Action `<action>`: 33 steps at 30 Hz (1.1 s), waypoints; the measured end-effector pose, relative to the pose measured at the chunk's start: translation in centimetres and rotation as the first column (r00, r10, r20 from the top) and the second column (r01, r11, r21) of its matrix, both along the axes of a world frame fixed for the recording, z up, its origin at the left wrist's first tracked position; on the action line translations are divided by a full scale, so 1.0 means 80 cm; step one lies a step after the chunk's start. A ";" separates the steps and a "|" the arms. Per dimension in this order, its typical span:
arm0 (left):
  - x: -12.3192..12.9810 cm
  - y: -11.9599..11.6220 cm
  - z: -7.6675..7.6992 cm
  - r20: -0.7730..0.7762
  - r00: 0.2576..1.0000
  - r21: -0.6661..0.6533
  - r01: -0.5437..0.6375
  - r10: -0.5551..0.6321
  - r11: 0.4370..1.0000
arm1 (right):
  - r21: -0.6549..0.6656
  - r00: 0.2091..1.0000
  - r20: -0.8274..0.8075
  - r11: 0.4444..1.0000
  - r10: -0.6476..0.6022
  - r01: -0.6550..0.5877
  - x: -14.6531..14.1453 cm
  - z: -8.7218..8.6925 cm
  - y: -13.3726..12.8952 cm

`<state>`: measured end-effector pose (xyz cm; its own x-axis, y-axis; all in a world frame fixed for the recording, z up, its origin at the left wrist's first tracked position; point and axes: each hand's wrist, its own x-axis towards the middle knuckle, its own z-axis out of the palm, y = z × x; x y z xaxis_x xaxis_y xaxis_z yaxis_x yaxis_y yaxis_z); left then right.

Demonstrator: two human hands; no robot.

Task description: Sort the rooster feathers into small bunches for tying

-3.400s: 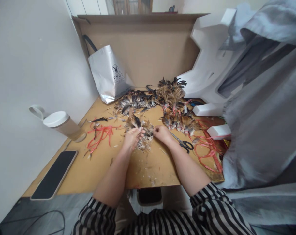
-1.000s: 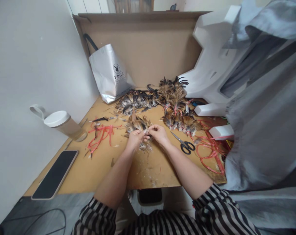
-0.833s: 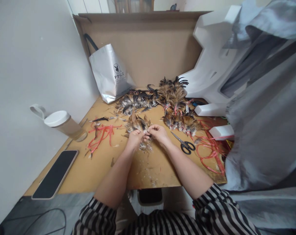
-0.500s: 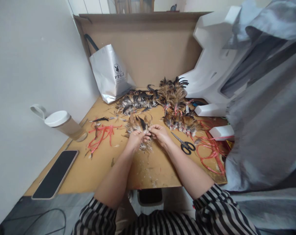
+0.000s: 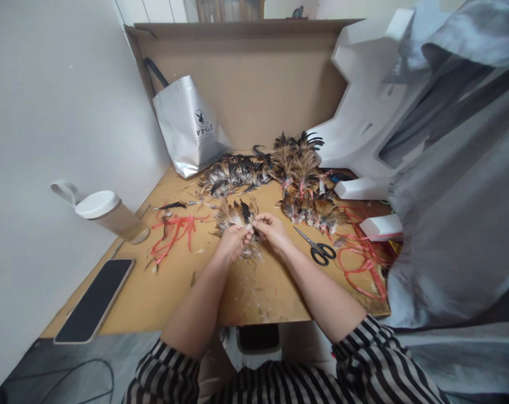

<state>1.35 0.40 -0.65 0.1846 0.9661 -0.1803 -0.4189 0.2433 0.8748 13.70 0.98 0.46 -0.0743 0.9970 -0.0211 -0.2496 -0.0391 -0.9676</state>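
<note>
Brown and black feathers (image 5: 233,212) stand up in a bunch between my hands, over the front middle of the table. My left hand (image 5: 234,241) is closed in a pinch on the lower end of the bunch. Close against it, my right hand (image 5: 273,229) also pinches at the feathers' base; its thumb and forefinger meet near the left fingertips. Small pale fluff (image 5: 250,255) lies beneath the hands. To the right of my right hand rest black-handled scissors (image 5: 320,251), their blades slightly apart.
Feather bundles lie behind: a dark row (image 5: 235,175), tied upright bunches (image 5: 299,160) and a brown row (image 5: 311,212). Red plastic strips (image 5: 174,233) lie left, more red ribbon (image 5: 366,264) right. A phone (image 5: 95,300), a lidded cup (image 5: 111,216) and a silver bag (image 5: 183,126) stand along the left.
My right hand has shifted slightly left, and its fingers are still pinched at the feathers' base. The left hand stays nearly in place. Things on the table have not moved.
</note>
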 end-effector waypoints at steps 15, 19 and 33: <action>-0.004 -0.002 0.001 -0.033 0.994 0.074 0.105 -0.102 0.992 | 0.062 0.994 0.039 0.993 0.101 -0.103 0.015 0.001 0.006; -0.003 -0.005 0.005 -0.077 0.992 0.078 0.108 -0.102 0.991 | 0.018 0.995 -0.006 0.995 0.098 -0.097 0.014 0.001 0.006; -0.007 -0.004 0.001 -0.162 0.977 0.085 0.156 -0.141 0.984 | 0.090 0.991 0.128 0.994 0.044 -0.056 0.022 -0.008 0.011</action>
